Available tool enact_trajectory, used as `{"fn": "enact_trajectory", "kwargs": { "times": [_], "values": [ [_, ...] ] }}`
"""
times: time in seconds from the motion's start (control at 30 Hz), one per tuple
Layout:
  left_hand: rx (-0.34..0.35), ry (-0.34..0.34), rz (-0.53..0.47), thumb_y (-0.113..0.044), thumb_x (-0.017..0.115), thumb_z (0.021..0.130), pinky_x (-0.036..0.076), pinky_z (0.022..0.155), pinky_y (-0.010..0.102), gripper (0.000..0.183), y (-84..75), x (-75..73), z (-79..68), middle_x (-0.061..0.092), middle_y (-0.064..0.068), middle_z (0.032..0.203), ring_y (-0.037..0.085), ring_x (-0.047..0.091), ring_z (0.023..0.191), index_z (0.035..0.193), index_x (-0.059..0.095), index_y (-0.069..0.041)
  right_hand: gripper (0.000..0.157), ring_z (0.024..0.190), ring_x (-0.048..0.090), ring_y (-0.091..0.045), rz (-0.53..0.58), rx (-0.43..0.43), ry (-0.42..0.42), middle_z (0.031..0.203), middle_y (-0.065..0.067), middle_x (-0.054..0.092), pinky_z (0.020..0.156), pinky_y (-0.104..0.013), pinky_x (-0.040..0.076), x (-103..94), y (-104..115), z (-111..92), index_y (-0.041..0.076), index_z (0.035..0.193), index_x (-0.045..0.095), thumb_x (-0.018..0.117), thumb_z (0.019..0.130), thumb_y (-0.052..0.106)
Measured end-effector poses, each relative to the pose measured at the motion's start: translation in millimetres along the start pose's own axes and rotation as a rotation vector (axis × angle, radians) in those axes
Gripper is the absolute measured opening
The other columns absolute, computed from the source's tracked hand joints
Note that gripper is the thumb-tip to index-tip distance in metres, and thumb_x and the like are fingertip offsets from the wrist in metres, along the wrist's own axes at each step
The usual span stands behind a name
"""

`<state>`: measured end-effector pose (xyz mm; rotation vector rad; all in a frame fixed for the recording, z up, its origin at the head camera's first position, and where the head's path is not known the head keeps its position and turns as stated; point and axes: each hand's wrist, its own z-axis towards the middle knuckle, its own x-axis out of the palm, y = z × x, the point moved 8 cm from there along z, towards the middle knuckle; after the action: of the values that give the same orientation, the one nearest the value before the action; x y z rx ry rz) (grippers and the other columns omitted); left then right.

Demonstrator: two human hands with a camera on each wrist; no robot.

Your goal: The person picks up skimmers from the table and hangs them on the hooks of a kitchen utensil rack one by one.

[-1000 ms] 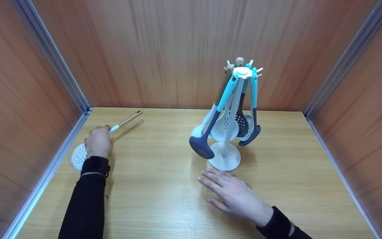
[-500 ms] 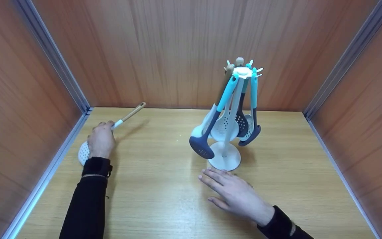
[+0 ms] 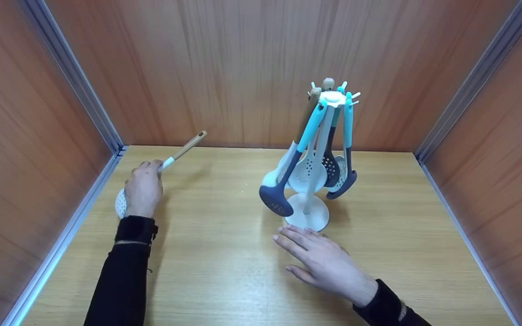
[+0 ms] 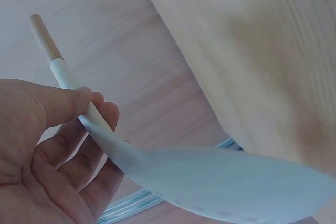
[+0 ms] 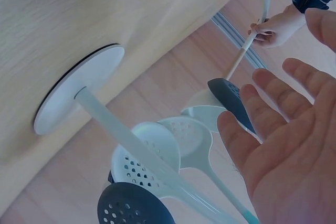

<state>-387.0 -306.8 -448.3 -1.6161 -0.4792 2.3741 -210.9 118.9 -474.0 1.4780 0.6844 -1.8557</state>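
Observation:
At the left, my left hand [image 3: 144,189] pinches a white skimmer [image 4: 226,182] by its neck, between thumb and fingers. Its perforated head peeks out left of the hand in the head view, and the wood-tipped handle [image 3: 189,145] points up to the right. Nearer the middle, my right hand [image 3: 326,267] has its fingers extended, with the fingertips right at the front of a white utensil stand's round base [image 3: 308,219]. Kitchen utensils hang from the stand, among them a dark blue ladle [image 3: 275,199] with a turquoise handle, closest to the right hand.
Also on the stand are a dark slotted spoon [image 3: 330,170], a white skimmer [image 5: 144,156] and a turquoise-handled dark utensil [image 3: 348,136]. Wood-grain panels [image 3: 224,68] enclose the table [image 3: 215,244] at the back and both sides, with metal strips along the side edges.
My left hand has lifted the skimmer and shifted a little to the right and away from me; its handle end now stands higher. My right hand has barely moved.

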Motion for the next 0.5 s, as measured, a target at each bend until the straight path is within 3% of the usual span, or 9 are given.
{"fn": "enact_trajectory", "kwargs": {
  "times": [0.27, 0.5],
  "values": [
    [0.016, -0.012, -0.026, 0.001, 0.063, 0.117, 0.065, 0.091, 0.076, 0.032, -14.3, -5.7, -4.1, 0.078, 0.031, 0.133, 0.06, 0.075, 0.12, 0.146, 0.074, 0.001, 0.074, 0.169, 0.055, -0.023, 0.059, 0.052, 0.076, 0.183, -0.002, 0.056, 0.134, -0.05, 0.054, -2.1, -4, 2, 0.026, 0.181, 0.046, 0.069, 0.118, 0.054],
    [0.045, -0.036, -0.029, -0.001, 0.064, 0.118, 0.065, 0.087, 0.072, 0.031, -25.8, -12.1, -9.5, 0.078, 0.029, 0.13, 0.057, 0.075, 0.117, 0.147, 0.074, 0.0, 0.073, 0.169, 0.056, -0.023, 0.06, 0.058, 0.069, 0.183, -0.002, 0.056, 0.134, -0.05, 0.054, -3.5, -6, 1, 0.027, 0.182, 0.045, 0.068, 0.118, 0.055]
  ]
}}
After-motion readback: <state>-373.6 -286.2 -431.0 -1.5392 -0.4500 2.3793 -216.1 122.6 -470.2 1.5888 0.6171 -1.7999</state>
